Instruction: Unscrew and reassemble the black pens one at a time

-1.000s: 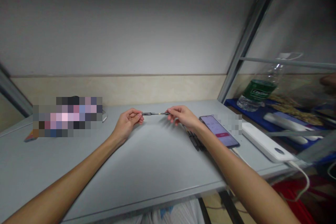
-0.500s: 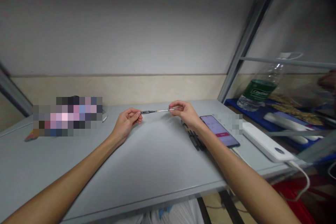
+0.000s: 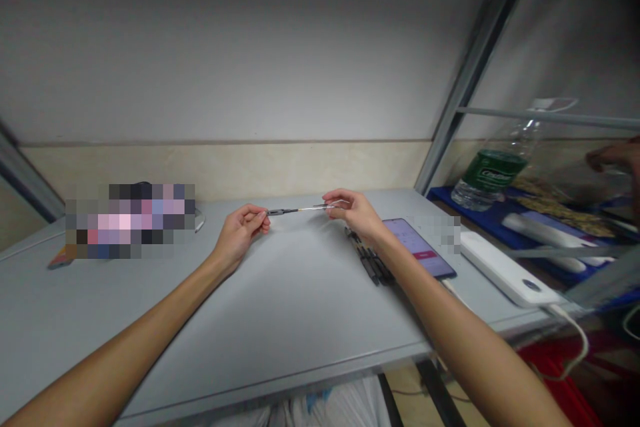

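Note:
My left hand (image 3: 243, 232) pinches the dark end of a thin pen-like rod (image 3: 283, 211) above the grey table (image 3: 280, 320). The rod points right, and its slim, pale part reaches the fingertips of my right hand (image 3: 354, 212). My right hand is closed on a thin, clear or shiny piece (image 3: 342, 204) at that end; its exact shape is too small to tell. Beneath and beside my right wrist lie several black pens (image 3: 369, 260), partly hidden by the forearm.
A phone (image 3: 417, 248) and a white power bank (image 3: 507, 270) with cables lie at the right. Past a metal frame (image 3: 455, 107) stand a water bottle (image 3: 493, 177) and another person's hand (image 3: 617, 155). Blurred-out items (image 3: 130, 220) sit at the left.
The thin piece at my right fingertips has shifted slightly, and a dark tip now shows to their left. At the far right, the other person's hand has come further into view. My left hand has barely moved.

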Tool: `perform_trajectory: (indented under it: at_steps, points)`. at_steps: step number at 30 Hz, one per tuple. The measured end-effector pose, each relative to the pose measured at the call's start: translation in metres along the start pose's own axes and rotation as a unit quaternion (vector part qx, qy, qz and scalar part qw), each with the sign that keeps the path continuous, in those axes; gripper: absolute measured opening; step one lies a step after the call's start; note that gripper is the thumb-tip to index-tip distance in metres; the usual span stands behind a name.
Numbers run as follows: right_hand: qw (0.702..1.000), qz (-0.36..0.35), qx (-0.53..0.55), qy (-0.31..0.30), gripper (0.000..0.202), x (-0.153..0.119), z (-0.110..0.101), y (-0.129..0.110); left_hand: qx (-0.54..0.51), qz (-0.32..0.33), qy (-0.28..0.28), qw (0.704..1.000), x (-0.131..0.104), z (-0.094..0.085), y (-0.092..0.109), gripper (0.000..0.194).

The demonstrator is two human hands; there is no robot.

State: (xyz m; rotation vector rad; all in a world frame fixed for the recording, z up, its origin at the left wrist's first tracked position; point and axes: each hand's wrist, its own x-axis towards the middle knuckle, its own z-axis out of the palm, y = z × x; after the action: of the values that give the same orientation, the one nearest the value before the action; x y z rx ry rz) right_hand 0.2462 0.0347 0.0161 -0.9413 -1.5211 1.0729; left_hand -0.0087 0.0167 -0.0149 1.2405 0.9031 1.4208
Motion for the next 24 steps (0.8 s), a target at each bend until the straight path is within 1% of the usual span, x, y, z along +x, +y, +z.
perform_trajectory:
  at_steps: [4,7,11,13,16,18,19,21,24]
  points:
    - [0.999,0.007,0.049,0.017,0.025,0.002,-0.004,0.0,-0.008,-0.004,0.016,1.0,0.001,-0.001,0.001,0.024]
    - [0.996,0.017,0.085,0.033,0.02,0.003,-0.006,-0.003,-0.019,-0.005,0.037,0.999,0.002,-0.002,0.002,0.025]
    - [0.982,0.032,0.173,0.071,0.017,0.005,-0.009,-0.01,-0.042,0.002,0.056,0.998,0.002,-0.003,0.003,0.025]
    - [0.964,0.031,0.244,0.102,0.015,0.008,-0.012,-0.012,-0.05,0.004,0.06,0.997,0.002,-0.003,0.003,0.025]
    - [0.915,0.026,0.369,0.162,0.01,0.013,-0.017,-0.015,-0.055,0.006,0.065,0.996,0.002,-0.003,0.003,0.024]
    - [0.887,0.039,0.424,0.177,0.012,0.015,-0.019,-0.016,-0.056,0.005,0.067,0.996,0.003,-0.003,0.003,0.024]
    - [0.881,0.05,0.437,0.174,0.013,0.016,-0.019,-0.017,-0.056,0.004,0.066,0.996,0.003,-0.003,0.002,0.024]
    - [0.883,0.066,0.438,0.153,0.013,0.015,-0.018,-0.016,-0.057,0.001,0.063,0.996,0.004,-0.004,0.001,0.025]
    - [0.91,0.063,0.393,0.117,0.011,0.011,-0.013,-0.013,-0.058,0.0,0.061,0.996,0.004,-0.004,0.0,0.025]
